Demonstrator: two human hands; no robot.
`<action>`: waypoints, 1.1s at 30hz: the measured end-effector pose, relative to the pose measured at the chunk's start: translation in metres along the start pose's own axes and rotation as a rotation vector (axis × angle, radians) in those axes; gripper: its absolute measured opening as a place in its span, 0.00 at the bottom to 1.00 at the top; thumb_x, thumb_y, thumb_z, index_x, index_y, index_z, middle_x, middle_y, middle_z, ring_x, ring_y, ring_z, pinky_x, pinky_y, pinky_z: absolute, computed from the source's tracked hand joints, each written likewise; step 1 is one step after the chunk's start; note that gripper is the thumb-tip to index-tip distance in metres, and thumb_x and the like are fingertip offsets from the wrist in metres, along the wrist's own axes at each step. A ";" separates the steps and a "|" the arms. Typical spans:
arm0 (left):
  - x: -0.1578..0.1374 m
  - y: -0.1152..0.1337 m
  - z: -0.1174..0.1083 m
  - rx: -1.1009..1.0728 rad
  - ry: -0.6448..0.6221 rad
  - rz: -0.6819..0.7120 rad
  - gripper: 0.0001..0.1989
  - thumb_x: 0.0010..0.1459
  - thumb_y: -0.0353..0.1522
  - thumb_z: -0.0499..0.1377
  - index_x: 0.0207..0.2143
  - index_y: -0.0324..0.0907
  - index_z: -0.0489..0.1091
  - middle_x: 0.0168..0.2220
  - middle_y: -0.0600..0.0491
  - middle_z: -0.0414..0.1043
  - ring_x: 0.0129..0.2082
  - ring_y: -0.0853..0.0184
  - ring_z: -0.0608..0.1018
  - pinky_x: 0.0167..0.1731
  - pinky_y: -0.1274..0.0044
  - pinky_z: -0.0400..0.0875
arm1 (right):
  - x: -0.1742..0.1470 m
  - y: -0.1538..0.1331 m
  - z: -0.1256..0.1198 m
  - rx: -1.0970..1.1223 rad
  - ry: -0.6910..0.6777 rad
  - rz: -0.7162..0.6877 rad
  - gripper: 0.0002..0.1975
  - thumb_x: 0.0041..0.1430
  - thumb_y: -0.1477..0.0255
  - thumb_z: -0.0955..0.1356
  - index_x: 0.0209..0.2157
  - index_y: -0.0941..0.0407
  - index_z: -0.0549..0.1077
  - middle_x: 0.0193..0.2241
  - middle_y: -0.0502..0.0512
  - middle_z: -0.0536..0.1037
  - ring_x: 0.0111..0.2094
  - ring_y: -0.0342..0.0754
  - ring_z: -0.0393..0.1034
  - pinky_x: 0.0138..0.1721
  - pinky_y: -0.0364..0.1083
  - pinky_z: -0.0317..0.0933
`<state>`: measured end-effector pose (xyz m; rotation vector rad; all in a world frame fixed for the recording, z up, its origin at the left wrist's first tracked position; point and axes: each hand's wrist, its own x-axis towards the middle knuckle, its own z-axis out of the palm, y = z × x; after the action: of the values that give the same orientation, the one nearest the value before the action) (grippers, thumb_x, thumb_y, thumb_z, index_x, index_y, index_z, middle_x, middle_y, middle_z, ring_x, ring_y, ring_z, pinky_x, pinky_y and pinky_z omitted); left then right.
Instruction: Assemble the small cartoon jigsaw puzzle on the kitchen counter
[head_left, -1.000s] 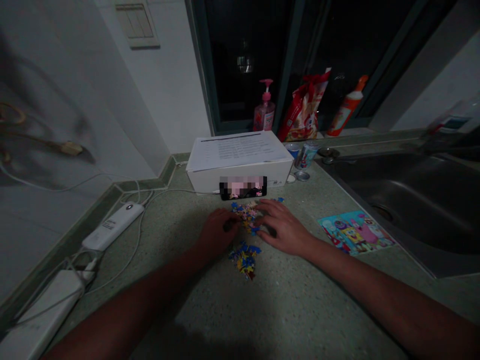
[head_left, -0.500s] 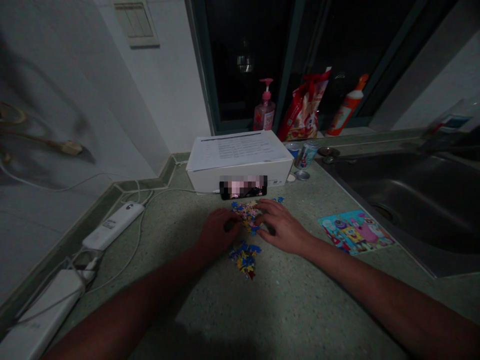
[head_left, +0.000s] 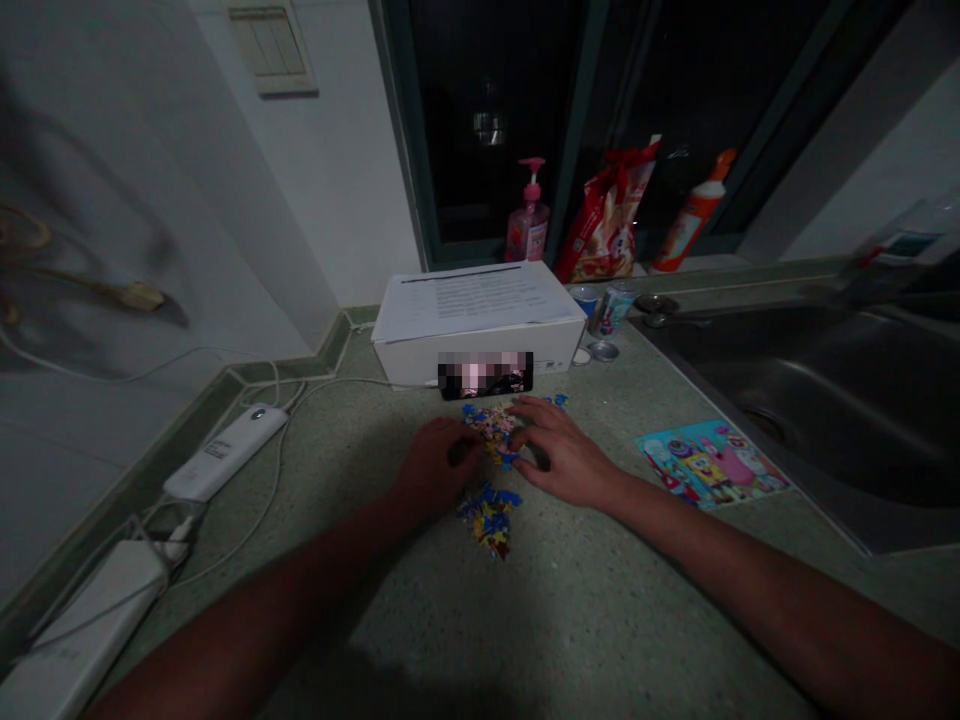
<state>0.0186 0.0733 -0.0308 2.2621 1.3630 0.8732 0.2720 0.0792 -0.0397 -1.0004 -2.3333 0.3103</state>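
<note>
A heap of small jigsaw puzzle pieces (head_left: pixel 498 424), blue, pink and yellow, lies between my two hands. At its left edge is my left hand (head_left: pixel 439 462), its fingers curled and the thumb and forefinger brought together; anything pinched there is too small to make out. My right hand (head_left: pixel 566 455) rests at the heap's right side with fingers spread and bent, the fingertips touching the pieces. A second cluster of jigsaw puzzle pieces (head_left: pixel 490 518), mostly blue and yellow, sits nearer to me. To the right lies a colourful cartoon picture card (head_left: pixel 712 464).
Behind the heap, a phone (head_left: pixel 486 377) leans on a white box (head_left: pixel 480 320) with paper on top. White power strips (head_left: pixel 225 455) and cables run along the left. A metal sink (head_left: pixel 825 400) is at right. Small cans (head_left: pixel 613 310) and a pump bottle (head_left: pixel 529 225) stand behind.
Both hands keep almost the same place and pose by the heap. The whole view shifts very slightly; no piece has visibly moved.
</note>
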 end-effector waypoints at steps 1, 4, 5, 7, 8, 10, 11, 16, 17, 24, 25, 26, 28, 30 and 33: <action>0.000 0.000 0.000 0.000 -0.001 -0.002 0.05 0.60 0.27 0.64 0.39 0.43 0.78 0.38 0.51 0.80 0.42 0.59 0.79 0.48 0.64 0.73 | 0.000 0.000 0.000 0.003 -0.002 0.004 0.08 0.58 0.75 0.74 0.41 0.53 0.79 0.61 0.64 0.74 0.69 0.67 0.60 0.66 0.71 0.60; 0.000 0.000 0.000 -0.001 0.003 -0.007 0.05 0.60 0.27 0.64 0.39 0.43 0.78 0.37 0.51 0.79 0.42 0.59 0.79 0.48 0.65 0.74 | 0.000 0.002 0.002 0.015 0.005 0.008 0.08 0.57 0.75 0.74 0.40 0.53 0.79 0.61 0.63 0.74 0.69 0.66 0.60 0.66 0.71 0.59; 0.000 -0.001 0.001 -0.001 0.005 -0.008 0.05 0.60 0.28 0.64 0.39 0.43 0.78 0.37 0.51 0.79 0.42 0.59 0.79 0.48 0.65 0.73 | 0.000 0.002 0.002 0.018 0.013 0.004 0.08 0.57 0.75 0.74 0.40 0.53 0.78 0.61 0.63 0.74 0.69 0.66 0.60 0.66 0.71 0.59; -0.001 -0.001 0.001 -0.002 0.007 -0.005 0.05 0.60 0.28 0.64 0.39 0.43 0.78 0.37 0.51 0.79 0.42 0.60 0.79 0.48 0.65 0.73 | 0.000 0.002 0.003 0.027 0.031 -0.016 0.09 0.57 0.75 0.74 0.40 0.53 0.77 0.62 0.63 0.74 0.69 0.65 0.60 0.67 0.70 0.58; -0.001 -0.002 0.002 -0.004 0.006 -0.001 0.05 0.60 0.28 0.64 0.39 0.43 0.78 0.37 0.51 0.80 0.42 0.60 0.79 0.48 0.65 0.73 | 0.000 0.002 0.003 0.032 0.039 -0.029 0.09 0.56 0.76 0.74 0.40 0.53 0.77 0.62 0.63 0.74 0.69 0.65 0.60 0.67 0.71 0.58; 0.000 -0.001 0.002 -0.007 0.006 0.008 0.05 0.61 0.28 0.64 0.39 0.43 0.78 0.38 0.51 0.80 0.42 0.59 0.79 0.49 0.64 0.73 | 0.000 0.001 0.002 0.043 0.046 -0.054 0.09 0.56 0.78 0.73 0.39 0.53 0.76 0.61 0.63 0.74 0.69 0.64 0.62 0.66 0.71 0.59; 0.000 -0.001 0.002 -0.007 0.008 0.015 0.05 0.61 0.28 0.64 0.39 0.43 0.78 0.38 0.51 0.80 0.42 0.59 0.79 0.49 0.64 0.73 | 0.000 0.000 0.002 0.049 0.051 -0.063 0.09 0.57 0.78 0.72 0.39 0.53 0.76 0.61 0.63 0.75 0.68 0.64 0.62 0.66 0.71 0.59; -0.001 0.003 -0.001 -0.008 0.004 0.071 0.03 0.62 0.29 0.64 0.38 0.44 0.77 0.37 0.51 0.79 0.42 0.60 0.79 0.49 0.65 0.72 | 0.001 -0.002 0.000 0.086 0.070 -0.090 0.06 0.60 0.77 0.71 0.37 0.52 0.75 0.59 0.60 0.76 0.67 0.61 0.65 0.65 0.70 0.62; -0.002 0.004 -0.002 -0.010 0.003 0.087 0.02 0.62 0.29 0.64 0.38 0.44 0.77 0.37 0.51 0.79 0.42 0.60 0.79 0.49 0.65 0.72 | 0.001 -0.002 0.000 0.097 0.071 -0.095 0.06 0.61 0.77 0.71 0.37 0.52 0.74 0.59 0.60 0.77 0.67 0.61 0.65 0.65 0.69 0.62; -0.007 0.007 -0.002 -0.002 -0.037 0.276 0.05 0.64 0.34 0.66 0.42 0.45 0.77 0.40 0.52 0.81 0.43 0.60 0.80 0.51 0.65 0.70 | 0.004 -0.014 0.002 0.146 0.129 -0.120 0.06 0.63 0.77 0.70 0.39 0.52 0.73 0.54 0.60 0.80 0.61 0.58 0.72 0.60 0.65 0.69; -0.008 0.007 -0.002 0.011 -0.050 0.294 0.05 0.64 0.35 0.65 0.42 0.45 0.77 0.40 0.52 0.81 0.43 0.60 0.80 0.50 0.65 0.70 | 0.004 -0.016 0.002 0.147 0.129 -0.122 0.06 0.64 0.77 0.70 0.39 0.52 0.73 0.53 0.60 0.80 0.60 0.57 0.73 0.59 0.64 0.70; -0.008 0.007 -0.002 0.026 -0.057 0.305 0.05 0.65 0.34 0.65 0.42 0.45 0.77 0.40 0.52 0.81 0.43 0.60 0.80 0.49 0.65 0.69 | 0.004 -0.017 0.003 0.147 0.128 -0.127 0.05 0.64 0.76 0.70 0.39 0.52 0.73 0.52 0.60 0.81 0.59 0.57 0.74 0.59 0.64 0.70; -0.008 0.007 -0.001 0.050 -0.055 0.308 0.04 0.65 0.33 0.63 0.42 0.45 0.77 0.40 0.51 0.82 0.43 0.60 0.79 0.47 0.66 0.69 | 0.003 -0.019 0.003 0.144 0.119 -0.132 0.04 0.65 0.75 0.70 0.40 0.52 0.73 0.51 0.60 0.81 0.58 0.57 0.74 0.58 0.63 0.71; -0.008 0.007 -0.001 0.066 -0.047 0.292 0.04 0.66 0.32 0.63 0.41 0.45 0.78 0.39 0.51 0.81 0.43 0.60 0.79 0.47 0.66 0.69 | 0.003 -0.020 0.004 0.138 0.118 -0.138 0.04 0.66 0.75 0.70 0.40 0.52 0.73 0.50 0.60 0.81 0.58 0.57 0.74 0.58 0.63 0.71; -0.007 0.007 0.000 0.083 -0.030 0.256 0.04 0.66 0.33 0.63 0.40 0.45 0.78 0.38 0.51 0.81 0.42 0.60 0.79 0.47 0.66 0.69 | 0.003 -0.020 0.004 0.133 0.127 -0.135 0.03 0.66 0.74 0.70 0.40 0.52 0.73 0.49 0.60 0.81 0.57 0.57 0.75 0.57 0.62 0.71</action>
<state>0.0204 0.0637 -0.0295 2.5428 1.1318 0.8724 0.2558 0.0675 -0.0333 -0.7725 -2.2212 0.3340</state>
